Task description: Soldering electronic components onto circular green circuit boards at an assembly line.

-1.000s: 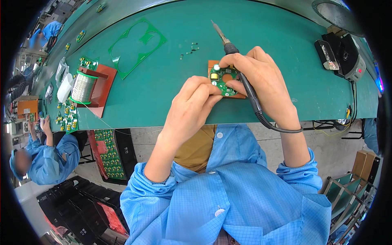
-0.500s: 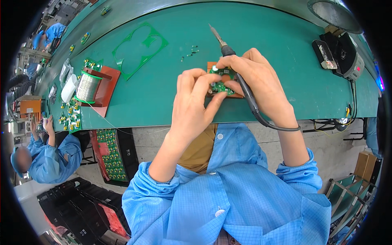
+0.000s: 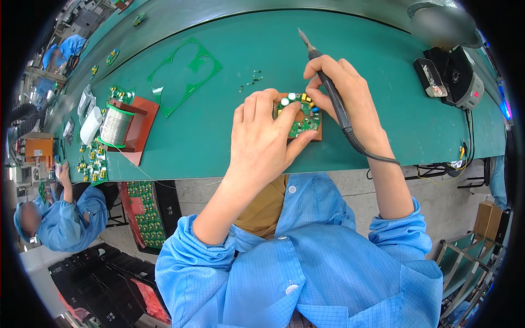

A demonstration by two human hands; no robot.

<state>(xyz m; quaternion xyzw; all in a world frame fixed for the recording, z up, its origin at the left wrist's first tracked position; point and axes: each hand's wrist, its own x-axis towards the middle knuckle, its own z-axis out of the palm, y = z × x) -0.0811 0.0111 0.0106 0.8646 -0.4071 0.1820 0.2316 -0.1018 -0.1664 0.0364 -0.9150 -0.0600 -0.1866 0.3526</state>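
A round green circuit board (image 3: 304, 126) with white, yellow and blue components sits on a brown-orange block (image 3: 318, 136) near the table's front edge. My left hand (image 3: 261, 130) grips the board's left side, its index finger lying across the top and its thumb along the near edge. My right hand (image 3: 350, 94) holds a black soldering iron (image 3: 337, 104), its metal tip pointing up and away from the board. The thumb and index finger of that hand are bent close to the board's far right components; whether they touch them I cannot tell.
Left on the green table (image 3: 191, 139) stand a solder wire spool (image 3: 116, 127) on a red-brown holder and several small boards (image 3: 93, 164). A green board frame (image 3: 164, 104) and tiny parts (image 3: 254, 80) lie beyond my hands. A soldering station (image 3: 465, 82) is far right; a co-worker (image 3: 65, 218) sits left.
My right hand has drawn back to the right from the board's middle, carrying the soldering iron with it. My left fingers have shifted onto the board's left side, and more of the board shows.
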